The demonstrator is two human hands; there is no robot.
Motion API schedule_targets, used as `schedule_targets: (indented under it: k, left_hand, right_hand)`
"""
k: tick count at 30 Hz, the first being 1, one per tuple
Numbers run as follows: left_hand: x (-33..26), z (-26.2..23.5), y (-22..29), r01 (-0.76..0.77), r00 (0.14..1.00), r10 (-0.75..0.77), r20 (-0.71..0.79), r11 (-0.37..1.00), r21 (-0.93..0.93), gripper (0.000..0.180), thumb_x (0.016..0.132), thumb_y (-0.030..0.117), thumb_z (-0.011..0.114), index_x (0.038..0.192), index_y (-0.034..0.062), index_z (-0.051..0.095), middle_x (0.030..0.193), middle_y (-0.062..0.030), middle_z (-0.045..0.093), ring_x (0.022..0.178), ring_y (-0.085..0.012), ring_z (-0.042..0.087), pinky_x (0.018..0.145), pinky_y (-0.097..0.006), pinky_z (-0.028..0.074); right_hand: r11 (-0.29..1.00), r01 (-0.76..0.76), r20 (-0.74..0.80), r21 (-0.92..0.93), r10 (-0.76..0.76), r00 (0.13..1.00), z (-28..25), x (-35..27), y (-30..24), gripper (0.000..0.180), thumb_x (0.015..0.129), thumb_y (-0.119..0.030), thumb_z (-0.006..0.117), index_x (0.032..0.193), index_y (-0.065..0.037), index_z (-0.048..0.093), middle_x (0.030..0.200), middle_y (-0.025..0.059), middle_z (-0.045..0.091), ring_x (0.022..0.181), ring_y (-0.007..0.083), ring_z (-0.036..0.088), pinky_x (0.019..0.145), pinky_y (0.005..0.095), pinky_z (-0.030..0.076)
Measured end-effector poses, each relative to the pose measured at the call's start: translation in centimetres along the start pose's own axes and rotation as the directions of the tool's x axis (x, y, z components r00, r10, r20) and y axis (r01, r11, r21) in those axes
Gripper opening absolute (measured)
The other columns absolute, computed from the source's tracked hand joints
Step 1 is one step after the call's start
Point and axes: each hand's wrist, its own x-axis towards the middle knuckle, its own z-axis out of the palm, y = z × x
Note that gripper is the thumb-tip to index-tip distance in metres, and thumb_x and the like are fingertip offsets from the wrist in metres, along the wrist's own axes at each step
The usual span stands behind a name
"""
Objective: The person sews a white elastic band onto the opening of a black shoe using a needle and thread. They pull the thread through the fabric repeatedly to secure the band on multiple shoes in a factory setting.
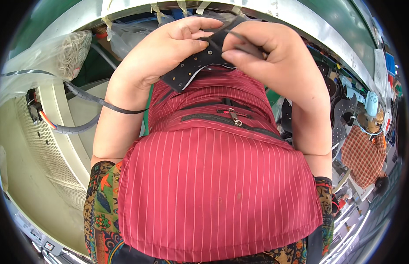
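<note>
My left hand (182, 39) grips a flat black piece of material (193, 66) between thumb and fingers. Small metal eyelets or studs dot this piece, and a thin white line runs along its lower edge. It is held tilted above my lap, in front of the red pinstriped apron (217, 176). Close beside it, my right hand (270, 48) is closed, fingers curled in a pinch. A thin dark strip or tool (248, 40) passes between its fingers; blur hides its kind.
At the left, a clear plastic bag of tangled cords (74, 53) hangs near a black cable (103, 103) and a beige machine casing (50, 145). A metal rail (283, 12) curves across the far side. On the right are black dotted pieces (345, 105), a blue container (371, 103) and a plaid cloth (363, 154).
</note>
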Motion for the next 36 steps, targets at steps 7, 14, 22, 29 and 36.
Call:
schedule_targets:
  k: [7, 14, 22, 29, 36]
  left_hand:
    - [-0.3, 0.2, 1.2, 0.076, 0.994, -0.07, 0.087, 0.995, -0.07, 0.043, 0.086, 0.0, 0.052, 0.128, -0.0056, 0.045, 0.115, -0.0119, 0.059, 0.102, -0.0144, 0.059, 0.09, -0.025, 0.046]
    - [-0.7, -0.1, 1.3, 0.094, 0.991, -0.079, 0.112, 0.986, -0.137, 0.043, 0.086, 0.001, 0.052, 0.128, -0.0072, 0.045, 0.117, -0.0135, 0.059, 0.102, -0.0156, 0.059, 0.09, -0.025, 0.047]
    - [-0.9, 0.0, 1.2, 0.086, 0.993, -0.075, 0.091, 0.99, -0.115, 0.044, 0.087, 0.0, 0.05, 0.13, -0.0064, 0.045, 0.119, -0.0138, 0.058, 0.104, -0.016, 0.059, 0.091, -0.026, 0.046]
    - [-1.1, 0.5, 1.4, 0.087, 0.994, -0.079, 0.069, 0.987, -0.133, 0.043, 0.086, 0.001, 0.05, 0.128, -0.0059, 0.047, 0.116, -0.0106, 0.059, 0.103, -0.0131, 0.058, 0.091, -0.025, 0.045]
    - [-1.2, 0.5, 1.6, 0.065, 0.998, -0.062, 0.031, 0.991, -0.118, 0.042, 0.085, 0.002, 0.056, 0.126, -0.003, 0.05, 0.116, -0.0117, 0.061, 0.104, -0.014, 0.059, 0.091, -0.026, 0.045]
  right_hand:
    - [0.978, -0.13, -0.072, 0.166, 0.144, 0.987, -0.9, 0.2, 0.4, 0.003, 0.08, -0.003, 0.063, 0.082, 0.0, 0.062, 0.069, -0.0036, 0.054, 0.064, 0.003, 0.047, 0.057, 0.0181, 0.036]
    - [0.906, -0.366, -0.087, 0.215, 0.391, 0.916, -1.5, 1.5, 0.2, 0.011, 0.082, -0.008, 0.063, 0.083, 0.003, 0.061, 0.064, -0.002, 0.052, 0.062, 0.0039, 0.045, 0.055, 0.0209, 0.038]
    - [0.91, -0.303, -0.07, 0.283, 0.334, 0.94, -1.5, 1.4, 1.2, 0.014, 0.081, -0.009, 0.061, 0.076, 0.004, 0.059, 0.059, -0.0019, 0.049, 0.058, 0.0041, 0.041, 0.052, 0.0215, 0.036]
    - [0.945, -0.286, -0.122, 0.157, 0.306, 0.944, -1.0, 1.5, 1.4, 0.017, 0.08, -0.01, 0.061, 0.074, 0.005, 0.056, 0.056, 0.0055, 0.047, 0.056, 0.0087, 0.041, 0.052, 0.0265, 0.038]
    - [0.978, -0.19, -0.181, 0.09, 0.204, 0.962, 0.5, 1.0, 2.5, 0.012, 0.082, -0.01, 0.064, 0.082, 0.002, 0.061, 0.068, -0.003, 0.054, 0.061, 0.0038, 0.044, 0.054, 0.0211, 0.037]
